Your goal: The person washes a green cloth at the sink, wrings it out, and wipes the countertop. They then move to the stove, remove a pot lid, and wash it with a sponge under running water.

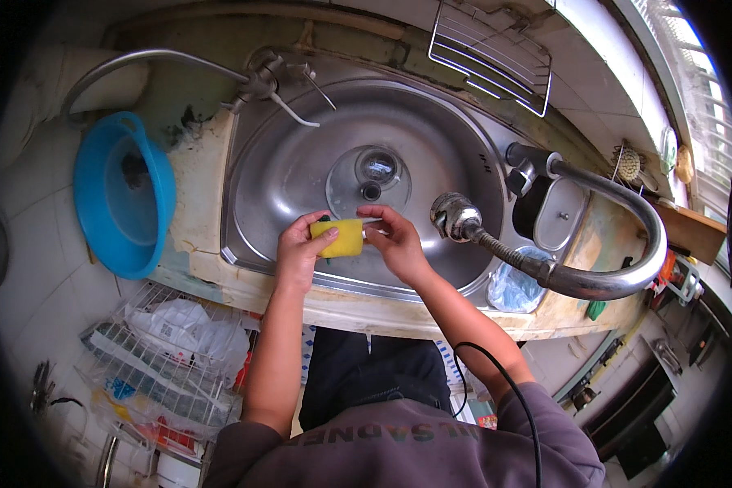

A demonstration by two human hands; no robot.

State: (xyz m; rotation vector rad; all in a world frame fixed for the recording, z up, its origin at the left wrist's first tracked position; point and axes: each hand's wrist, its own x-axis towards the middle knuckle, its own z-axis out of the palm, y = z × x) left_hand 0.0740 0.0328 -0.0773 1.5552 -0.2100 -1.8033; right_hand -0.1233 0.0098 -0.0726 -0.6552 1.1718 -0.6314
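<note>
My left hand [299,250] grips a yellow sponge [344,238] with a green scouring side, which is folded over above the sink's near side. Between the fingers and thumb of my right hand [396,241] is a thin, light-coloured object [372,223]. It runs up against the sponge's right edge, and the sponge and fingers hide most of it, so its kind is unclear. Beneath both hands lies the stainless steel sink [287,165]. Clear round glassware [340,183] rests on the sink floor, just beyond my fingertips.
A spring-necked faucet [457,216] arches in from the right, its head close to my right hand. Another faucet [262,82] stands at the back left. A blue plastic basin [165,195] leans at left. Right of the sink sits a plastic-lined bin [515,283]. A wire rack [494,55] hangs behind.
</note>
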